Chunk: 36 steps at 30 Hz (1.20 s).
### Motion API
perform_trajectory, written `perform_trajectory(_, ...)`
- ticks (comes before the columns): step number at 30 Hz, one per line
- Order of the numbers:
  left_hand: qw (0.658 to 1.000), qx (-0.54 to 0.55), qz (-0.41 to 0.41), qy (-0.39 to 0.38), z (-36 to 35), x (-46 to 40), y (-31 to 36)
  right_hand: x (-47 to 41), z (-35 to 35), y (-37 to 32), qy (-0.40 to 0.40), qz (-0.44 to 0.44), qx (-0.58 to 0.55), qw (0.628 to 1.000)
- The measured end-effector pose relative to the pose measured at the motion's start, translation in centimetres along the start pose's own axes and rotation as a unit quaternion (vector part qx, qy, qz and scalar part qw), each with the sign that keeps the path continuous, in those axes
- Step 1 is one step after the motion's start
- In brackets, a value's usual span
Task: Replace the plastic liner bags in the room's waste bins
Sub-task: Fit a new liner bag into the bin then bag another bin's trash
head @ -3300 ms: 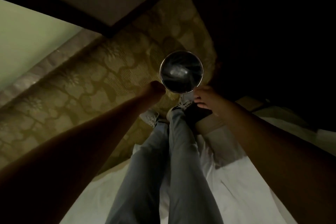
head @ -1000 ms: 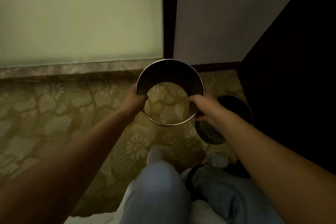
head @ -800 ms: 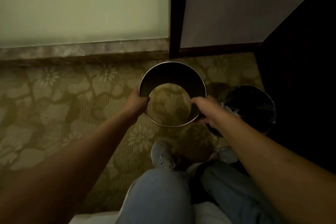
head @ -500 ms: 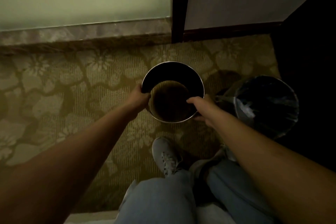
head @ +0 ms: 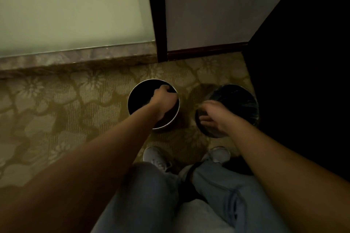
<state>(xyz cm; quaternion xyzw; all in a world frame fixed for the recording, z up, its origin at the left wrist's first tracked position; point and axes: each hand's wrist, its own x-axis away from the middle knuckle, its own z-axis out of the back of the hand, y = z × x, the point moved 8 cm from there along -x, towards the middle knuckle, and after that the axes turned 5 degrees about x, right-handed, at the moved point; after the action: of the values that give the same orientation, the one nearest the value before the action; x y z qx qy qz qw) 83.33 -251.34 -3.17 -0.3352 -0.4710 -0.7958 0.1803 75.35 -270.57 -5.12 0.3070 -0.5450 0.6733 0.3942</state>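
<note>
The round metal waste bin [head: 132, 104] has a polished, shiny rim and a dark, dull inside. The second round bin's black plastic liner bag [head: 240, 100] is thin, glossy and crinkled. The flower-patterned olive carpet [head: 56, 109] looks ribbed and matt; the marble-like grey threshold strip [head: 75, 58] is smooth.

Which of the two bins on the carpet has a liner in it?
The right bin, beside the dark furniture: crinkled plastic lines its inside. The left bin, whose far rim the left hand holds, shows only a bare dark wall.

Hotel room, floral carpet [head: 56, 104], white bedding [head: 197, 215]
</note>
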Motion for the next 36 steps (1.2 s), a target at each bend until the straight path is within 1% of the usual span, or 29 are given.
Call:
perform_trajectory(4,0.996,0.05,-0.029,-0.063,-7.8,2.5,2.6,0.6,5.9,3.5,0.05,-0.007,-0.036,0.998)
perform_trajectory(6,0.996,0.049,-0.017,-0.074,-11.1,3.3,2.1,0.4,8.6,5.8,0.087,-0.017,-0.042,0.995)
perform_trajectory(9,0.993,0.041,0.024,-0.103,-15.1,2.6,0.0,-1.7,13.0,10.0,0.169,-0.039,-0.068,0.983)
perform_trajectory(11,0.993,0.045,0.033,-0.1,-16.3,1.8,-0.9,-4.7,16.0,13.2,0.23,-0.062,-0.07,0.969)
perform_trajectory(13,0.991,0.091,0.076,-0.069,-16.6,0.4,-2.0,-3.1,17.1,12.8,0.253,-0.094,-0.035,0.962)
perform_trajectory(14,0.988,0.105,0.1,-0.058,-16.9,-0.6,-2.6,-3.5,17.3,13.3,0.252,-0.108,-0.04,0.961)
perform_trajectory(15,0.985,0.119,0.116,-0.053,-17.1,-1.6,-3.1,-4.1,17.1,13.6,0.233,-0.112,-0.065,0.964)
perform_trajectory(17,0.978,0.141,0.144,-0.052,-17.5,-4.0,-4.5,-6.2,15.2,14.3,0.151,-0.119,-0.14,0.971)
perform_trajectory(18,0.971,0.154,0.17,-0.068,-17.9,-5.0,-5.2,-7.6,14.6,15.1,0.127,-0.129,-0.158,0.971)
perform_trajectory(19,0.961,0.17,0.194,-0.096,-18.6,-5.7,-5.9,-8.5,14.2,15.5,0.117,-0.139,-0.17,0.969)
perform_trajectory(21,0.945,0.196,0.208,-0.158,-19.9,-6.0,-5.7,-10.8,14.3,16.8,0.124,-0.147,-0.195,0.962)
perform_trajectory(23,0.939,0.216,0.216,-0.156,-20.2,-6.9,-5.7,-11.3,14.5,16.5,0.113,-0.151,-0.215,0.958)
perform_trajectory(26,0.93,0.248,0.245,-0.118,-20.1,-7.9,-6.1,-12.2,14.9,16.6,0.095,-0.146,-0.227,0.958)
perform_trajectory(28,0.927,0.261,0.253,-0.095,-19.4,-8.4,-6.2,-13.3,15.7,17.8,0.117,-0.143,-0.226,0.957)
perform_trajectory(30,0.931,0.261,0.243,-0.083,-18.8,-8.4,-6.0,-13.8,17.0,18.3,0.165,-0.102,-0.216,0.957)
perform_trajectory(33,0.937,0.254,0.222,-0.09,-18.7,-7.3,-4.8,-11.5,19.0,16.2,0.24,-0.046,-0.167,0.955)
perform_trajectory(36,0.951,0.232,0.189,-0.08,-18.0,-6.9,-4.0,-10.2,20.3,14.5,0.279,0.009,-0.143,0.95)
